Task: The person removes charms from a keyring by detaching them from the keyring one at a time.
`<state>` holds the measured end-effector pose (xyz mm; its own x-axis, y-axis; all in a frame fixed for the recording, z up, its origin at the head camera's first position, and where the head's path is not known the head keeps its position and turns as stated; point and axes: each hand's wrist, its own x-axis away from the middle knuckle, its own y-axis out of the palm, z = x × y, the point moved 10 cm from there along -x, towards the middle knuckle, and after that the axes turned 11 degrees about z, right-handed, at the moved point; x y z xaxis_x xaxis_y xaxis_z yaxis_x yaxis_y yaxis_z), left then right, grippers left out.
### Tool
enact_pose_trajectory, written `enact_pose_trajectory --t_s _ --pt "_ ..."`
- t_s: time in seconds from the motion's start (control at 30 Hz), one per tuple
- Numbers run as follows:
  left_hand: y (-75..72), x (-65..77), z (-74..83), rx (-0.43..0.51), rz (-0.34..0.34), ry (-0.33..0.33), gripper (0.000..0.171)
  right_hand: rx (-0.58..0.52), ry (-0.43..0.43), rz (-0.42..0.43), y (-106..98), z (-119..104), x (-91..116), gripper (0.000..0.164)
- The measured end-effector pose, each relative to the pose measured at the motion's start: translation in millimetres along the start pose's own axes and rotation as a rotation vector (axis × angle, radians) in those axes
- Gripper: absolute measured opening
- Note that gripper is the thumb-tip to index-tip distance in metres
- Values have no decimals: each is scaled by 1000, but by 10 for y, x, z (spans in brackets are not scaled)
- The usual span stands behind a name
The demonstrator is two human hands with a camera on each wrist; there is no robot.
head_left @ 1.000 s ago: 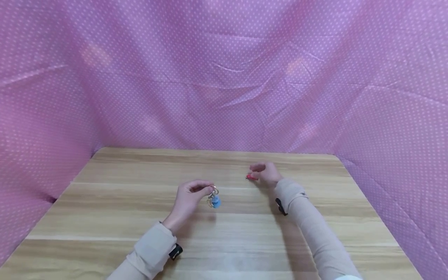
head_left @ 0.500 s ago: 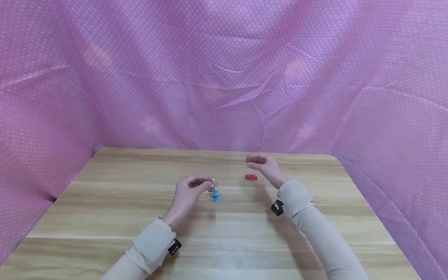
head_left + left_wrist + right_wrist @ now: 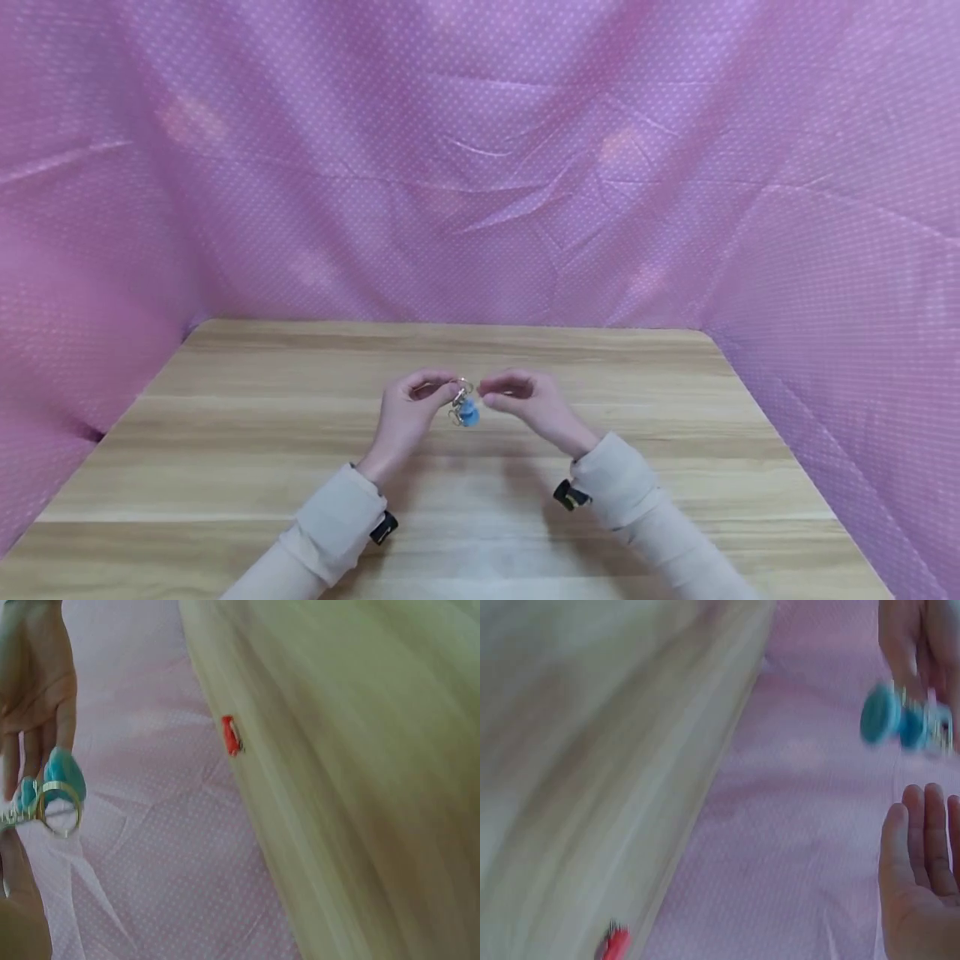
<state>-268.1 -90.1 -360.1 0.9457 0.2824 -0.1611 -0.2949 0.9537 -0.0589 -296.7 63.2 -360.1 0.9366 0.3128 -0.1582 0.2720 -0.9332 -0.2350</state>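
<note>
My left hand [image 3: 401,417] pinches a keychain [image 3: 468,413] by its top, between thumb and fingers. Gold-coloured rings and a blue charm hang from that grip, above the table. Close on the other side is my right hand [image 3: 536,408], thumb and fingers pointing toward the upper ring. In the right wrist view the right hand's fingers [image 3: 934,847] are fairly straight, with a gap between them and the blue charm [image 3: 880,714]. A small red object [image 3: 231,736] with a metal bit at one end lies on the table; the right hand hides it in the head view.
The wood-grain table [image 3: 285,475] fills the lower part of the head view. Pink cloth with white dots [image 3: 390,225] hangs behind it and on both sides. A black wrist device [image 3: 384,527] sits at the left cuff, another [image 3: 572,495] at the right.
My right hand let go of the red object, rose off it, then moved left and nearer to the keychain. My left hand keeps its pinch on the keychain, barely moving.
</note>
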Motion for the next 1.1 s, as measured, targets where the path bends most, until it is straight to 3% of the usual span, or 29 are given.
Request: enact_pose_trajectory --t_s 0.13,0.23,0.47,0.67,0.93,1.1 --pt "17 28 23 17 37 9 19 -22 -62 11 171 -95 78 30" --pt "44 42 76 42 60 16 18 -18 -63 52 207 -118 91 29" --pt "118 68 236 109 56 83 15 -30 -160 165 133 -243 85 22" --pt "109 70 286 133 72 121 14 -20 -215 185 32 -297 62 13" --pt "113 70 281 111 57 134 17 101 -307 212 -49 -390 106 10" --pt "129 79 260 84 13 131 21 264 -451 248 -63 -529 175 10"
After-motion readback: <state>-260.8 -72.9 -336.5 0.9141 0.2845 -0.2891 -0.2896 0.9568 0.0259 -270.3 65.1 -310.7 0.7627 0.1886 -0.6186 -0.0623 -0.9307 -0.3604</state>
